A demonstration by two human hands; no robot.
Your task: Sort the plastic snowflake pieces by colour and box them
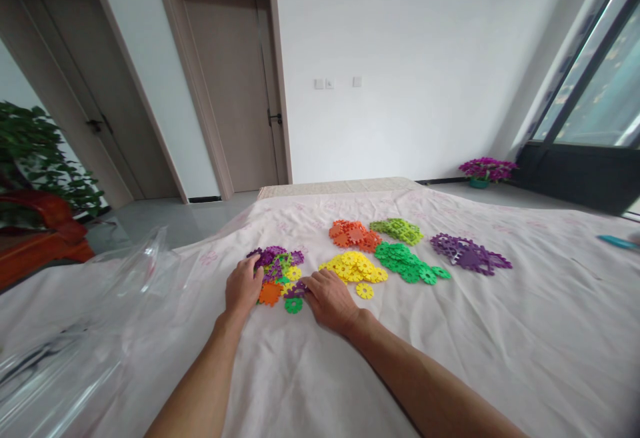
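Note:
A mixed heap of plastic interlocking discs [276, 266], purple, green, yellow and orange, lies on the cloth between my two hands. At its left edge my left hand [244, 286] has its fingers bent onto the purple discs; the fingertips are partly hidden. My right hand [331, 299] is closed at the heap's right side, its fingertips on a purple disc [296, 291]. An orange disc [270, 293] and a green disc [293, 305] lie at the near edge. Just beyond my right hand is a pile of yellow discs [353, 267].
Farther right are piles of orange-red [354, 234], light green [399, 229], green [406, 262] and purple discs [469, 254]. A clear plastic bag [75, 351] spreads over the left side of the pale cloth [450, 358]. A blue object [617, 242] lies at the far right.

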